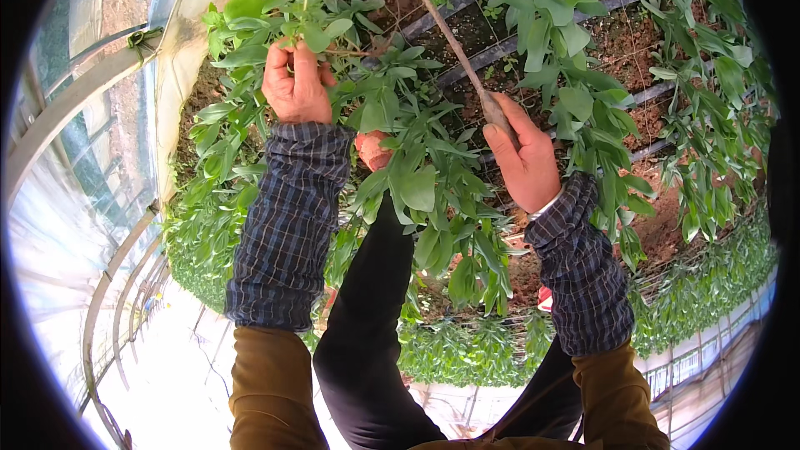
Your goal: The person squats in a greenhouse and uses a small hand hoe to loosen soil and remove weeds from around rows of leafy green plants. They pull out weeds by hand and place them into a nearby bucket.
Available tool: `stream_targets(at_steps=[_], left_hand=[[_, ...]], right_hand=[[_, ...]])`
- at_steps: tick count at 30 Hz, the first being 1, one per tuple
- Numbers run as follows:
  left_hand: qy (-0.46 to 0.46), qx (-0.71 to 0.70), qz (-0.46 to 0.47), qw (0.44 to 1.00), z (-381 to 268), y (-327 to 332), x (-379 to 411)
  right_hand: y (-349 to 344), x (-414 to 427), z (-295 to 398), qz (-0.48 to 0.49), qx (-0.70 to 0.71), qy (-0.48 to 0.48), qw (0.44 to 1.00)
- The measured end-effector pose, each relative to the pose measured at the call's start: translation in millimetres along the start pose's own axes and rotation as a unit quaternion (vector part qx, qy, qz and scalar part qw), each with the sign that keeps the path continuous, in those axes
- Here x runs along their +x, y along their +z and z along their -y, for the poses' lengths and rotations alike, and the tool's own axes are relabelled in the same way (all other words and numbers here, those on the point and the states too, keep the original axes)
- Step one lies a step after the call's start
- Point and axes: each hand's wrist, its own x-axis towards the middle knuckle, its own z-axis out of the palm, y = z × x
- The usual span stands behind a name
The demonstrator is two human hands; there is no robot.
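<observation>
My left hand [298, 84], at upper left, has its fingers closed on a leafy green weed stem [304, 12] among the broad-leaved plants. Round leaves stick out above its fingertips, and the lower stem is partly hidden. My right hand [525, 156] grips the thick end of a long wooden stick [450, 37], which reaches up and left to the top edge. Whether the stick carries a tool head cannot be seen. Between the hands grows a row of leafy green plants [419, 190].
More plant rows [562, 0] stand at right in brown soil [625, 56]. Dark strips [478, 65] and thin netting cross the bed. At left are a plastic greenhouse wall [181, 75] and a curved frame pipe [81, 94]. My black-clad leg [369, 300] is among the plants.
</observation>
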Motion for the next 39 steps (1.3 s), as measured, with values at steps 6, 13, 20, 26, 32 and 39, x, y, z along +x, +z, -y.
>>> stream_targets(at_steps=[6,13,20,26,32,39], left_hand=[[0.055,0.252,-0.09,0.962,-9,-105,-23],[0.01,0.47,0.162,0.868,95,-103,-7],[-0.031,0.615,0.285,0.735,103,-43,27],[0.087,0.464,0.095,0.876,108,-84,12],[-0.061,0.571,0.092,0.814,5,-96,-44],[0.21,0.387,0.204,0.874,-92,-41,-79]], right_hand=[[-4,-33,-2,0.004,-0.015,0.024,1.0],[-7,-55,-15,0.022,-0.014,0.057,0.998],[-12,-66,-13,-0.001,-0.025,0.102,0.994],[-17,-81,-6,-0.003,-0.049,0.073,0.996],[-28,-110,-18,-0.016,-0.05,0.135,0.99],[-24,-113,-58,-0.022,-0.046,0.115,0.992]])
